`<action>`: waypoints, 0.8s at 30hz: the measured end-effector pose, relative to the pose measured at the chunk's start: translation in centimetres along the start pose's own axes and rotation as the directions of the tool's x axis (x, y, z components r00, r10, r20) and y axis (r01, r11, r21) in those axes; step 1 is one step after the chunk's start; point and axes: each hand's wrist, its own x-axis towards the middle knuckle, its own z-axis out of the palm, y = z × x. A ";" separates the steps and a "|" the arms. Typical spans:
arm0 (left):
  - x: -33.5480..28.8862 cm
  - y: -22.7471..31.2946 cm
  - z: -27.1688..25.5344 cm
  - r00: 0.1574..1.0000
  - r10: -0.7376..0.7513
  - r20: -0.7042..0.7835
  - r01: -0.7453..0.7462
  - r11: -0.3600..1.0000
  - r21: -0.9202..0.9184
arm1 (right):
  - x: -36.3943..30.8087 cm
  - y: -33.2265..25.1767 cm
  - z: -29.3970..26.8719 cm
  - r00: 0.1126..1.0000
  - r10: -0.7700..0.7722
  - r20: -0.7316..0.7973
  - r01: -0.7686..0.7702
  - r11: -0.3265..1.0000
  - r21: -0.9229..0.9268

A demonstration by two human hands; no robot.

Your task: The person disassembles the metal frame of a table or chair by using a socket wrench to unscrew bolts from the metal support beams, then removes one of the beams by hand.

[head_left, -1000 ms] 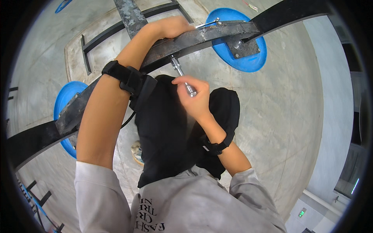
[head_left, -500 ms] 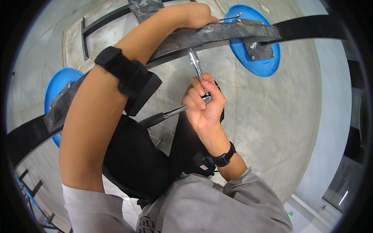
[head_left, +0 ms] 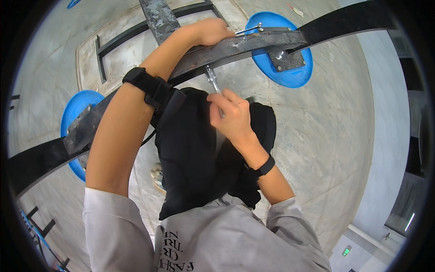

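The right grip (head_left: 232,114) wraps a silver socket tool (head_left: 211,76), its far end at the black beam (head_left: 217,54). The left grip (head_left: 211,31) clasps a wrench (head_left: 248,30) jutting right.

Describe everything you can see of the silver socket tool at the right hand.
The silver socket tool looks like shiny metal, with a thick socket end and slimmer shaft. It slants; the socket end seems to touch the near side of the dark beam. The shaft runs into the curled right hand, which partly hides it.
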 end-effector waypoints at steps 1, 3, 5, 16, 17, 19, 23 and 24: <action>0.0 -0.1 0.0 1.000 0.012 0.005 -0.012 1.000 0.002 | 0.0 0.0 -0.3 0.993 -0.033 0.115 0.055 0.979 -0.194; -0.3 -0.2 0.1 0.998 -0.067 0.017 0.067 0.998 -0.020 | 0.3 -0.2 -0.5 0.991 -0.032 0.129 0.063 0.968 -0.241; 0.1 -0.8 0.4 1.000 -0.007 -0.024 0.007 1.000 0.008 | 0.3 -0.3 -0.3 0.991 0.018 0.136 0.004 0.987 -0.161; -0.1 0.4 -0.1 0.999 -0.036 0.001 0.036 0.997 0.072 | -0.5 -1.8 -0.5 0.630 0.594 0.500 -0.490 -0.195 0.850; 0.0 0.2 -0.1 0.999 -0.040 0.003 0.040 0.996 0.074 | -0.3 -1.9 -0.6 0.594 0.591 0.545 -0.464 -0.303 0.833; 0.2 -1.4 0.3 1.000 -0.004 0.023 0.004 0.999 0.038 | -0.2 -2.1 -0.3 0.532 0.598 0.599 -0.399 -0.446 0.801; 1.6 -3.0 0.2 0.928 0.370 -0.040 -0.370 0.929 0.009 | 0.1 -2.2 -0.6 0.539 0.466 0.701 -0.218 -0.727 0.651; 1.1 -0.9 -0.1 0.985 0.173 0.020 -0.170 0.981 -0.090 | 0.4 -1.9 -0.8 0.543 0.498 0.676 -0.274 -0.656 0.703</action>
